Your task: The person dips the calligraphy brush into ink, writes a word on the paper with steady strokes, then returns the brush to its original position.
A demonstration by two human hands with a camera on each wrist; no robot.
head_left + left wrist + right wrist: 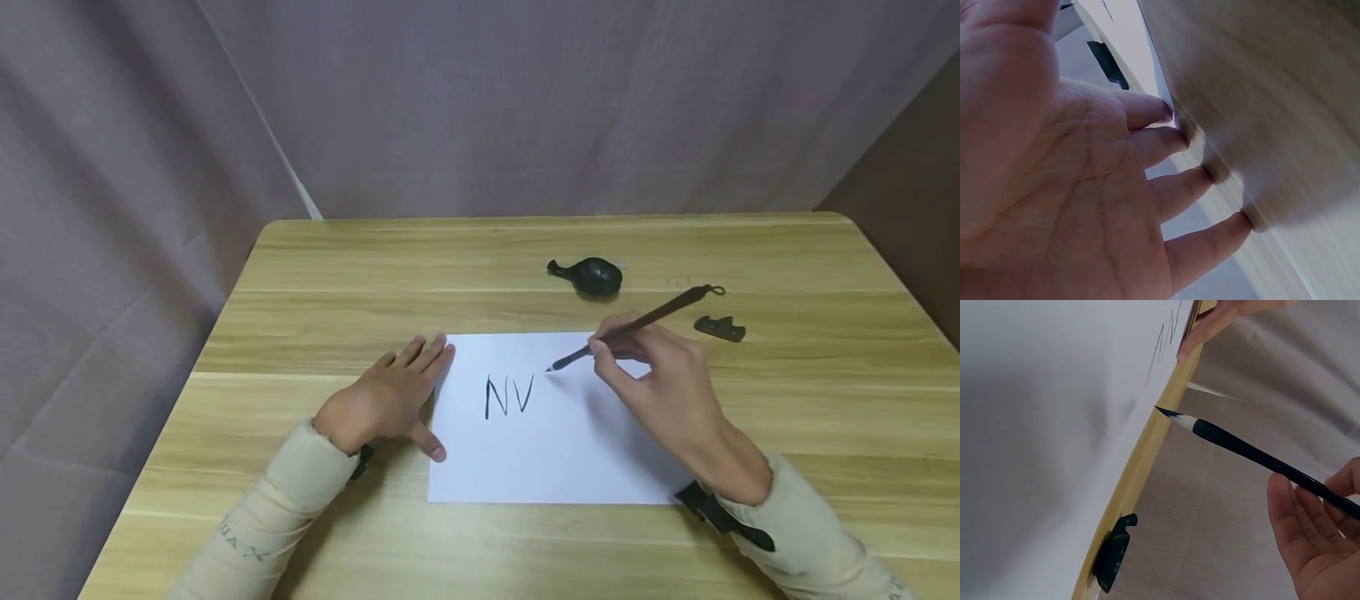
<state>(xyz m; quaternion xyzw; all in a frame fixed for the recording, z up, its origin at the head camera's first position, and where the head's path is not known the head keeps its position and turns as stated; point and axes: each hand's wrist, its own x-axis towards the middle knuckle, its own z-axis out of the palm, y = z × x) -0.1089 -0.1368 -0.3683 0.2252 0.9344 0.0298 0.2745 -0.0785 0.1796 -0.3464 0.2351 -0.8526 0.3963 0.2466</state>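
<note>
A white sheet of paper (525, 467) lies on the table, with black strokes (510, 396) that look like "NV". My left hand (393, 400) rests at the sheet's left edge, fingers extended and spread, thumb on the paper. In the left wrist view, the fingertips (1200, 240) touch the wooden surface. My right hand (663, 383) pinches a dark-handled writing brush (656, 315) between thumb and fingers, tilted with its loop end up to the right. The right wrist view shows its pale bristles with a black pointed tip (1175, 417). The tip appears slightly above the paper, right of the strokes.
Behind the sheet sits a dark gourd-shaped dish (597, 277) with a curved handle. A small dark wavy-topped piece (720, 328), like a brush rest, lies to the right. Grey curtains (480, 108) hang behind the wooden table (360, 292).
</note>
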